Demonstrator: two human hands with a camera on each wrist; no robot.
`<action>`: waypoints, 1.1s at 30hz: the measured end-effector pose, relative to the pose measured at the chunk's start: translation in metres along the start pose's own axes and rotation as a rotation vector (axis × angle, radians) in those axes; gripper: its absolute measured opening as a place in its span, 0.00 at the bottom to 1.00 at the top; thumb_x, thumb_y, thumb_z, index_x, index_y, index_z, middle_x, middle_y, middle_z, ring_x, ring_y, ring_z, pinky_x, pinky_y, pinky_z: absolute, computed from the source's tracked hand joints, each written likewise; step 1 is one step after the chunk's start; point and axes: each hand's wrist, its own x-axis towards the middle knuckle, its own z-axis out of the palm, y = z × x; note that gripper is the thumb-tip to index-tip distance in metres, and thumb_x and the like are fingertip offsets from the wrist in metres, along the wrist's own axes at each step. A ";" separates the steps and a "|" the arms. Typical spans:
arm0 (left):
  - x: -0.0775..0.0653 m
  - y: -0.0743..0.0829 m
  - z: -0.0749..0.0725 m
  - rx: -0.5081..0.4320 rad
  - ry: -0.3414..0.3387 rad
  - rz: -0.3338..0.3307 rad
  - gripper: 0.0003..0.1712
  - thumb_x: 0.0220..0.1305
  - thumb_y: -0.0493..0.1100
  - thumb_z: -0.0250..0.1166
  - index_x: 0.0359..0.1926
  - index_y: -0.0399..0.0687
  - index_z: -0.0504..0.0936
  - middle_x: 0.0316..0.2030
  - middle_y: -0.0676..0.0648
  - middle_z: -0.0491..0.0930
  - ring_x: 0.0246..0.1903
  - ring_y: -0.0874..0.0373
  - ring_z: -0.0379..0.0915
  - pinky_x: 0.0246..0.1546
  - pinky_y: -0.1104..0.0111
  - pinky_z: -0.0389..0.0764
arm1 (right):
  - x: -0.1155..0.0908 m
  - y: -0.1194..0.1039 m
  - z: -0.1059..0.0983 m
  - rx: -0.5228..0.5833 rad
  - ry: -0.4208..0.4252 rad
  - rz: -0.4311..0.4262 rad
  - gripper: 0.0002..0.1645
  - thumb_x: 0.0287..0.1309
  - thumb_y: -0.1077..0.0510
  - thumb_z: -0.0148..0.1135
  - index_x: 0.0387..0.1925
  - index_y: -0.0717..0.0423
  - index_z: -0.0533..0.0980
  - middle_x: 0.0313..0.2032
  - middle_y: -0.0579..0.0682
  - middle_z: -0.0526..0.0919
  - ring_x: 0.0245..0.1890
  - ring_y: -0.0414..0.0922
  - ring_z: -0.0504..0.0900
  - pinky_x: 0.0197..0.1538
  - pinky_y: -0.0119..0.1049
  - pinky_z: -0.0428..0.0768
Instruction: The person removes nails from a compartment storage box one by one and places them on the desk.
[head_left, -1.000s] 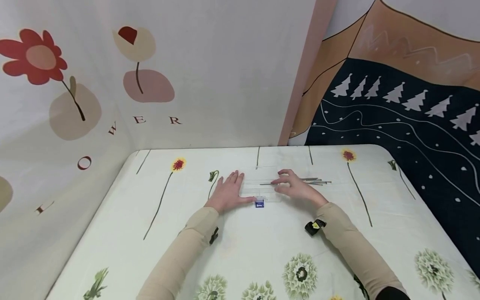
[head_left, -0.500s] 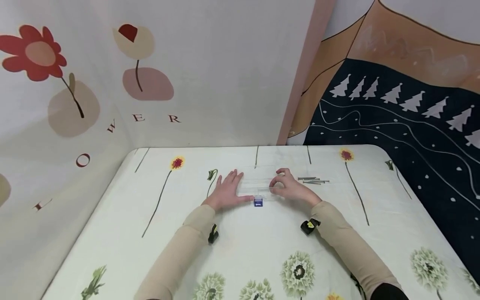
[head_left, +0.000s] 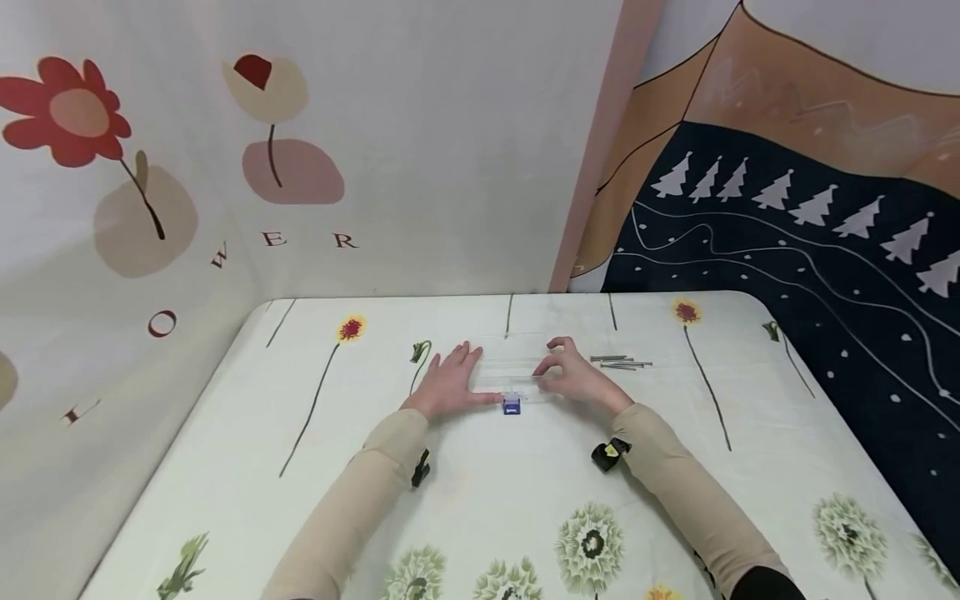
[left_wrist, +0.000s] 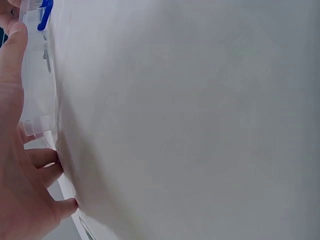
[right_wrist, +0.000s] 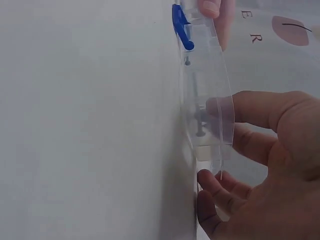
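Observation:
In the middle of the table lies a clear plastic box [head_left: 517, 385] with a blue clasp [head_left: 512, 406] on its near side. My left hand [head_left: 447, 385] is spread at the box's left end, fingers straight, thumb along the near edge by the clasp. My right hand [head_left: 573, 377] is at the right end with bent fingers; its thumb [right_wrist: 220, 107] shows through the clear wall. Close by that thumb tip, a nail [right_wrist: 200, 125] shows inside the box. Whether the fingertips pinch it is hidden. Several loose nails [head_left: 622, 364] lie right of the right hand.
A white flowered cloth covers the table [head_left: 480, 500]. Behind it hangs a pale printed curtain [head_left: 442, 167], and a dark tree-patterned cloth [head_left: 787, 233] hangs at the right. Each wrist wears a small black camera [head_left: 606, 456].
A second ago the right hand held a nail over the box; it then lowered to the box's right end, and that nail no longer shows in the head view. The left hand has stayed.

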 end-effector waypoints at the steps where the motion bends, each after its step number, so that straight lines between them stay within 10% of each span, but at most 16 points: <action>1: 0.000 0.000 0.000 0.008 0.002 0.000 0.62 0.40 0.82 0.45 0.68 0.47 0.50 0.67 0.41 0.46 0.65 0.51 0.39 0.62 0.50 0.41 | 0.001 -0.001 0.001 0.003 0.005 0.008 0.07 0.49 0.61 0.61 0.32 0.56 0.80 0.58 0.62 0.51 0.55 0.59 0.61 0.55 0.51 0.62; 15: 0.001 0.002 -0.003 -0.009 0.020 -0.014 0.62 0.38 0.82 0.48 0.67 0.48 0.52 0.66 0.42 0.48 0.65 0.52 0.41 0.62 0.51 0.42 | 0.002 -0.001 0.004 0.019 0.064 0.063 0.02 0.51 0.59 0.59 0.28 0.51 0.78 0.58 0.58 0.54 0.57 0.57 0.59 0.53 0.67 0.43; 33: -0.006 -0.025 0.000 -0.258 -0.020 0.113 0.53 0.42 0.75 0.56 0.66 0.56 0.57 0.67 0.45 0.44 0.66 0.54 0.35 0.63 0.56 0.34 | 0.001 0.003 0.001 0.112 0.110 0.013 0.02 0.50 0.60 0.61 0.28 0.53 0.75 0.54 0.58 0.63 0.54 0.55 0.64 0.57 0.53 0.59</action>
